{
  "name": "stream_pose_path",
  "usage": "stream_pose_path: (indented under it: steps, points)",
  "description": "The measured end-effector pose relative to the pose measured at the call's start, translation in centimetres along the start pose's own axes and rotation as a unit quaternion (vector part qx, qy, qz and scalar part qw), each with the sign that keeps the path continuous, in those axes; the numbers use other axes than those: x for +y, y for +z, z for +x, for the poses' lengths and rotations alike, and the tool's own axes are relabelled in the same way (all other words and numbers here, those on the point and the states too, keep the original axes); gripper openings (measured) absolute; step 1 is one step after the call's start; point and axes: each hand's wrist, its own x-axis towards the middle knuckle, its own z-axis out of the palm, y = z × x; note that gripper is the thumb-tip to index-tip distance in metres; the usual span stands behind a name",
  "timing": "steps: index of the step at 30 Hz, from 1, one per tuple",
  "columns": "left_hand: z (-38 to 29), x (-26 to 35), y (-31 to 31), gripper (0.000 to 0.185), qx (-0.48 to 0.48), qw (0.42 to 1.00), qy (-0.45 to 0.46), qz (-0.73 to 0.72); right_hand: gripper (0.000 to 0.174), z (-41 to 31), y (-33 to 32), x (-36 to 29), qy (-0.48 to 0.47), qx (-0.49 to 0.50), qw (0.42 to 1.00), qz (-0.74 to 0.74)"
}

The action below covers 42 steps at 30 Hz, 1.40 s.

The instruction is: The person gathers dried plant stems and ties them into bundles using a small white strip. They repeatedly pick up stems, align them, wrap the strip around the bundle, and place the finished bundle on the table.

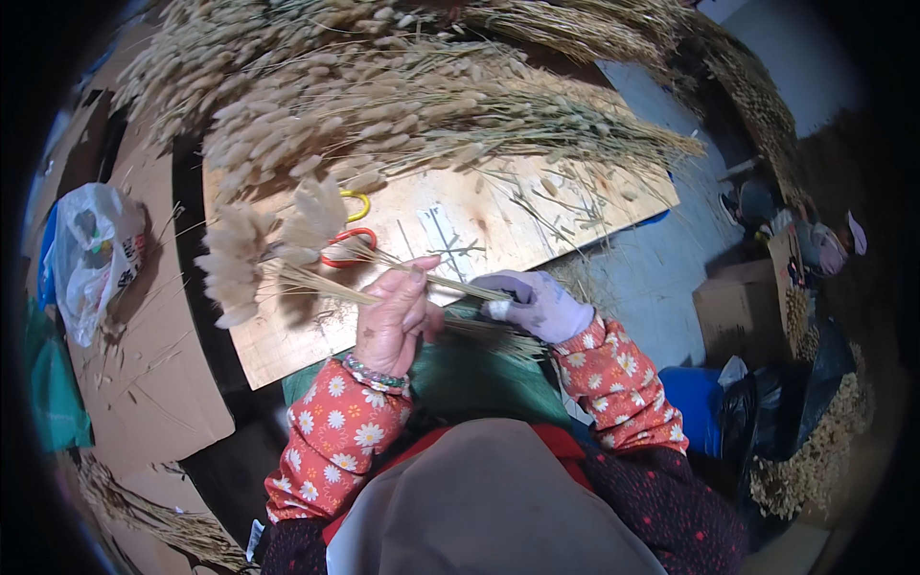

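Note:
My bare left hand (392, 323), with a beaded bracelet at the wrist, grips the stems of a bunch of dried bunny-tail grass (233, 262). Its fluffy heads point left, and the stem ends run past the hand to the right over a green cloth (460, 381). A second cluster of bunny-tail heads (313, 219) lies beside it, its stems slanting across my left fingers. My right hand (543, 305), in a pale purple glove, pinches the ends of those stems. Behind the heads, a red handle loop (370, 233) and a yellow handle loop (364, 208), probably scissors, are partly hidden.
A large heap of bunny-tail grass (431, 115) covers the far side of the wooden board (330, 359). Stem scraps (568, 215) are scattered on it. Cardboard (144, 388) and a plastic bag (100, 244) lie left. A cardboard box (740, 309) and another person (826, 248) are at right.

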Motion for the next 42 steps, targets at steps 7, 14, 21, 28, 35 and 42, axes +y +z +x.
stream_pose_path:
  steps: [7, 14, 21, 28, 35, 42]
  points:
    - [-0.1, -0.4, 0.2, 0.041, 0.029, 1.0, -0.009, 0.004, 0.029, -0.1, 0.6, -0.1, 0.019, 0.15, 0.983, 0.108]
    - [-0.5, -1.0, -0.1, 0.039, 0.018, 0.999, -0.014, 0.032, 0.021, 1.3, -0.9, -0.5, -0.038, 0.265, 0.96, 0.086]
    - [-1.0, -1.2, -0.6, 0.036, 0.029, 0.999, -0.008, 0.034, 0.021, 2.2, -1.3, -0.1, -0.042, 0.268, 0.961, 0.059]
    - [-0.8, -1.1, -0.4, 0.034, 0.052, 0.998, -0.02, 0.04, 0.022, 2.6, -0.3, -0.4, 0.002, 0.132, 0.984, -0.117]
    - [-0.5, -1.1, -0.1, 0.04, 0.06, 0.997, -0.027, 0.026, 0.021, 2.0, 2.3, -0.7, -0.024, 0.143, 0.989, -0.002]
    - [-0.7, -0.7, -0.1, 0.046, 0.053, 0.997, -0.036, 0.037, 0.023, 2.1, 4.0, -0.4, -0.084, 0.128, 0.983, -0.101]
